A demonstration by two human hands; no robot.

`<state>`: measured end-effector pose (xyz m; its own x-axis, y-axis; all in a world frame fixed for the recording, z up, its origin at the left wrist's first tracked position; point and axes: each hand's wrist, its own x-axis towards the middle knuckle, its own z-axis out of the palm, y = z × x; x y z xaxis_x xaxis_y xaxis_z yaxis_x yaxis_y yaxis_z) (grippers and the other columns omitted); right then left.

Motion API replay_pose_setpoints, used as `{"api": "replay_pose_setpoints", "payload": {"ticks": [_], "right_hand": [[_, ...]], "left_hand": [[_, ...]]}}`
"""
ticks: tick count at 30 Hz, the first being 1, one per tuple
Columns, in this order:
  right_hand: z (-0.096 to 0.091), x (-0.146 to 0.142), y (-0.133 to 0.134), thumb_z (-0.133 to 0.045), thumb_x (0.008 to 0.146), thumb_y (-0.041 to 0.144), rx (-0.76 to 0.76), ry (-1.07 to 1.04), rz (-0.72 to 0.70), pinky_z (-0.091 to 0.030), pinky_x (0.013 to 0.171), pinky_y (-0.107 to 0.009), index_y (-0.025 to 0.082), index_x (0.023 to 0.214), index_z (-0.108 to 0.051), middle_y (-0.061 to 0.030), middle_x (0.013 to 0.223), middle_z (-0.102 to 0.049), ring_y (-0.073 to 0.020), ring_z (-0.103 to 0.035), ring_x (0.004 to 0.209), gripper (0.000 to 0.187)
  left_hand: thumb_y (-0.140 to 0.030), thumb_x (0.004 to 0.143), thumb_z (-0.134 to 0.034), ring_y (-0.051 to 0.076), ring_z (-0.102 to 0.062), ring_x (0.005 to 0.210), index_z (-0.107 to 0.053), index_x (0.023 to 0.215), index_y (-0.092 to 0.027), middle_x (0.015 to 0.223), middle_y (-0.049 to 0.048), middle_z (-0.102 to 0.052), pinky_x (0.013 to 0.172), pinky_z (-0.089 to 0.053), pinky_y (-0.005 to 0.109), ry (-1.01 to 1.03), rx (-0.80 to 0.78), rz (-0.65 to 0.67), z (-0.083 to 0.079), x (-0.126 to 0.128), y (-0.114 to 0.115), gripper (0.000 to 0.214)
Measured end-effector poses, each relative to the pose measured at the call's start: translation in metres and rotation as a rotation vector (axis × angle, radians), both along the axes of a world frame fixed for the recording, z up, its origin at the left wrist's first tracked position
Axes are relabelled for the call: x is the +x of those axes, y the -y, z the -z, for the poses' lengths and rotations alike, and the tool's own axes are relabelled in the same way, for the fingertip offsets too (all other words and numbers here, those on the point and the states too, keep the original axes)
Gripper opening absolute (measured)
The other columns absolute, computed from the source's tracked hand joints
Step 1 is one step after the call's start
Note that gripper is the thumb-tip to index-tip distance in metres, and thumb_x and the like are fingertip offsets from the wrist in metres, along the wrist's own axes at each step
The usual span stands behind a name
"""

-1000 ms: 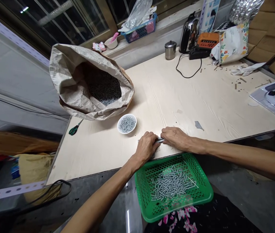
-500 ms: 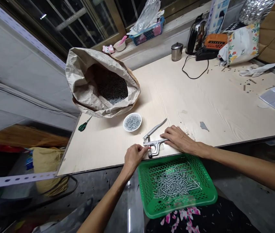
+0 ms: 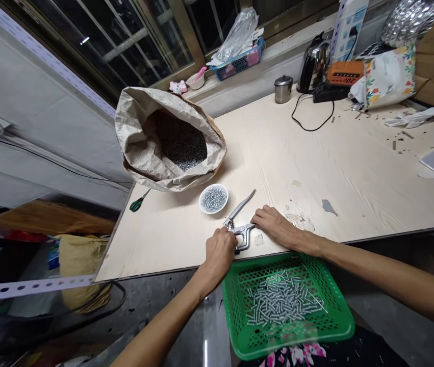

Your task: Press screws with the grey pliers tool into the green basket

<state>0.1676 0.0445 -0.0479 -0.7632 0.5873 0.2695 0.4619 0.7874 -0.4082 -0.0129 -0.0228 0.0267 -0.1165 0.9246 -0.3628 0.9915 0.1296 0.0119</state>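
Note:
A metal press plier (image 3: 239,224) lies near the front edge of the pale wooden table (image 3: 316,158), its upper handle raised. My left hand (image 3: 220,252) is closed at the plier's jaw, fingertips pinched on something too small to name. My right hand (image 3: 276,224) rests on the lower handle and holds it down against the table. A green plastic basket (image 3: 329,316) with several small metal springs sits on my lap, just below both hands. A small white bowl (image 3: 213,198) of springs stands just beyond the plier.
A big open paper sack (image 3: 140,132) of dark small parts stands at the table's back left, green scissors (image 3: 138,204) beside it. A kettle (image 3: 314,58), steel cup (image 3: 283,88), black cable (image 3: 312,120) and bags crowd the far right. A window ledge holds a blue basket (image 3: 239,61).
Both hands first covered the plier with its handles pressed together; the upper handle then sprang up. My left hand has moved onto the jaw end. The view has shifted left.

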Motion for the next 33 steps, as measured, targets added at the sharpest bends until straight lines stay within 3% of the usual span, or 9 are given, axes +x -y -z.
{"api": "replay_pose_setpoints", "payload": {"ticks": [5,8,11,17,20,23,27,33], "right_hand": [[0.008,-0.001,0.004,-0.041,0.095,0.014,0.055,-0.031,0.002,-0.031,0.074,-0.031,0.015,0.091,-0.057,-0.0055,0.088,-0.056,-0.0195,-0.041,0.084,0.017],[0.012,-0.002,0.002,-0.040,0.095,0.013,0.052,-0.052,0.019,-0.030,0.073,-0.031,0.016,0.090,-0.056,-0.0047,0.088,-0.055,-0.0193,-0.040,0.083,0.017],[0.014,-0.003,0.001,-0.040,0.095,0.012,0.046,-0.068,0.022,-0.030,0.072,-0.031,0.018,0.090,-0.056,-0.0042,0.088,-0.055,-0.0191,-0.040,0.082,0.017],[0.016,-0.004,0.002,-0.043,0.091,0.008,0.063,-0.067,0.046,-0.029,0.070,-0.031,0.018,0.089,-0.056,-0.0043,0.086,-0.055,-0.0194,-0.041,0.081,0.016],[0.019,-0.005,0.003,-0.044,0.090,0.007,0.109,-0.069,0.060,-0.028,0.069,-0.031,0.018,0.089,-0.057,-0.0044,0.085,-0.055,-0.0196,-0.040,0.081,0.017],[0.021,-0.006,0.002,-0.045,0.090,0.008,0.138,-0.072,0.062,-0.028,0.069,-0.031,0.018,0.089,-0.057,-0.0042,0.085,-0.055,-0.0193,-0.040,0.080,0.015],[0.021,-0.007,0.002,-0.046,0.090,0.009,0.147,-0.078,0.073,-0.029,0.069,-0.031,0.018,0.089,-0.057,-0.0035,0.084,-0.055,-0.0188,-0.041,0.080,0.014],[0.020,-0.008,0.003,-0.047,0.090,0.009,0.161,-0.080,0.089,-0.028,0.070,-0.031,0.018,0.088,-0.057,-0.0038,0.085,-0.055,-0.0190,-0.041,0.081,0.013]], "left_hand": [[-0.037,0.085,-0.054,0.017,-0.058,0.063,-0.067,0.068,-0.012,0.060,0.0036,-0.060,0.056,-0.036,0.024,0.230,-0.229,-0.187,0.007,-0.016,-0.009,0.033],[-0.026,0.088,-0.050,0.019,-0.061,0.077,-0.069,0.078,-0.012,0.079,0.0076,-0.066,0.063,-0.038,0.025,0.053,-0.071,-0.081,0.005,-0.028,-0.011,0.026],[-0.019,0.090,-0.046,0.020,-0.062,0.086,-0.068,0.085,-0.012,0.094,0.0108,-0.065,0.069,-0.040,0.026,-0.082,-0.009,0.048,-0.009,-0.030,0.001,0.024],[-0.029,0.092,-0.049,0.017,-0.063,0.078,-0.070,0.087,-0.021,0.086,0.0025,-0.066,0.063,-0.039,0.025,0.158,-0.122,0.233,-0.045,-0.007,0.033,0.022],[-0.029,0.095,-0.043,0.019,-0.061,0.083,-0.069,0.091,-0.020,0.092,0.0053,-0.065,0.062,-0.038,0.026,-0.015,0.083,0.156,-0.043,-0.017,0.010,0.028],[-0.027,0.096,-0.039,0.021,-0.058,0.092,-0.069,0.098,-0.017,0.100,0.0084,-0.063,0.066,-0.040,0.027,-0.182,0.311,0.053,-0.030,-0.044,-0.036,0.032],[-0.021,0.094,-0.040,0.023,-0.055,0.097,-0.070,0.093,-0.014,0.101,0.0108,-0.063,0.067,-0.041,0.029,-0.246,0.254,0.104,-0.014,-0.063,-0.084,0.031],[-0.005,0.087,-0.038,0.027,-0.055,0.096,-0.067,0.090,-0.007,0.098,0.0169,-0.062,0.066,-0.043,0.030,-0.321,0.150,0.208,-0.005,-0.054,-0.097,0.030]]}}
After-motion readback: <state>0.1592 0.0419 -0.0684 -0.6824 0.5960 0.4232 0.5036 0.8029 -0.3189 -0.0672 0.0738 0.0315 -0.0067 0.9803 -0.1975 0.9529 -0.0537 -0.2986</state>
